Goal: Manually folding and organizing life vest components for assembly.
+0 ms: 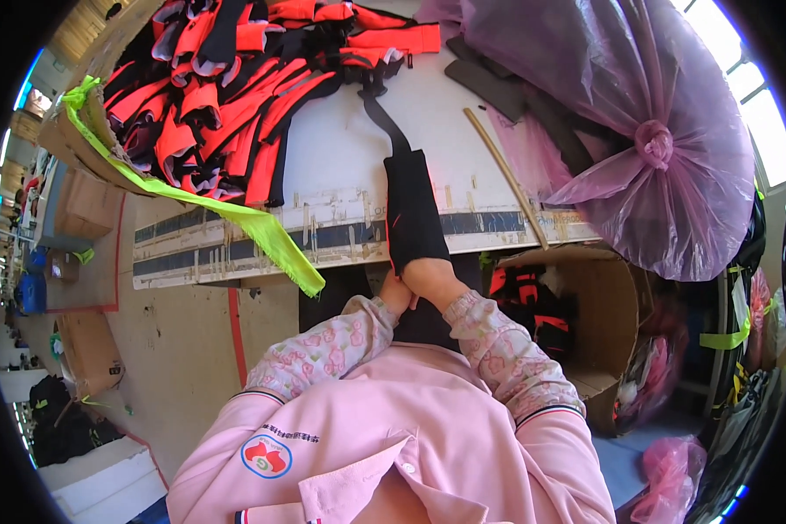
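In the head view, a flat, black strip of soft cloth [413, 210] with a thin red edging along its left side lies over the near edge of the white table [332, 166], a narrow dark strap [384, 120] running from its far end. The right hand [432, 278] is at the strip's near end, its fingers hidden by the cloth; the left hand [396, 293] sits just beside it, mostly covered. I cannot tell how far either is open or how firmly it grips. Far left, narrow black and fluorescent orange fabric pieces [210, 113] heap up loosely beside a limp, frayed lime-green band [244, 218]. To the right lie a slim, straight wooden stick [506, 179] and a bulging, crinkled purple plastic bag [699, 192], knotted shut.
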### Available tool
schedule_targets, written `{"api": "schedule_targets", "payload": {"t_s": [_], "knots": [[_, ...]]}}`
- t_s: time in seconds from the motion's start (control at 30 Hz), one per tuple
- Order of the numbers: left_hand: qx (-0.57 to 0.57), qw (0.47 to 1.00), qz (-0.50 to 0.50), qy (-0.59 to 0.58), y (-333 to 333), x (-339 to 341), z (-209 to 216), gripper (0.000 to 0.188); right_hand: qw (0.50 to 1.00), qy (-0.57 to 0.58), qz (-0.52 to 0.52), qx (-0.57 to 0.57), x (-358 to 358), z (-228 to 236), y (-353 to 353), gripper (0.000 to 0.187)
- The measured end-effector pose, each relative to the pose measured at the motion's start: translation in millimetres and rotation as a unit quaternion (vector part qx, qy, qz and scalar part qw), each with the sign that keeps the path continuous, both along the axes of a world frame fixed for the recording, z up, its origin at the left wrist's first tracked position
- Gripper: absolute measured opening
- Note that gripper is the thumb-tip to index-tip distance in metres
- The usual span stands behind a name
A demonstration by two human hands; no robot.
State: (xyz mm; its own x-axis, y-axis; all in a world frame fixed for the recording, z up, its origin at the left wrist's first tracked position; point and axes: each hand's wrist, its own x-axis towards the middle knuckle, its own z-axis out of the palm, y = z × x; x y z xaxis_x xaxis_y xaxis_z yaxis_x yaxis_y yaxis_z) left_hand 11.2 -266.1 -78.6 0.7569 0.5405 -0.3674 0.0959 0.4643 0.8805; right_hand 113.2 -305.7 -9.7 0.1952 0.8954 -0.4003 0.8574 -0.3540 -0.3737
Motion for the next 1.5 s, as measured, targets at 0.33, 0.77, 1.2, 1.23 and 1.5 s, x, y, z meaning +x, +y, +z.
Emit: {"api": "schedule_targets", "payload": {"t_s": [0.33, 0.77, 1.2, 1.23, 1.5], "knots": [[-0.146, 0.984, 0.097, -0.028, 1, 2, 26, 0.022, 0.829, 0.487, -0.115, 0.249, 28, 95, -56, 0.023], [-0.178, 0.970, 0.145, 0.083, -5, 14, 29, 0.014, 0.934, -0.012, 0.019, 0.358, 10, 19, -37, 0.063], [-0.274, 0.948, -0.099, 0.126, 46, -9, 81, 0.044, 0.928, 0.098, 0.020, 0.358, 20, 31, -37, 0.037], [-0.276, 0.950, -0.095, 0.112, 45, -9, 76, 0.042, 0.925, 0.136, 0.014, 0.355, 24, 34, -33, 0.033], [-0.175, 0.977, -0.033, 0.117, 20, -5, 50, 0.031, 0.953, -0.150, 0.048, 0.260, 29, 24, 28, 0.078]]}}
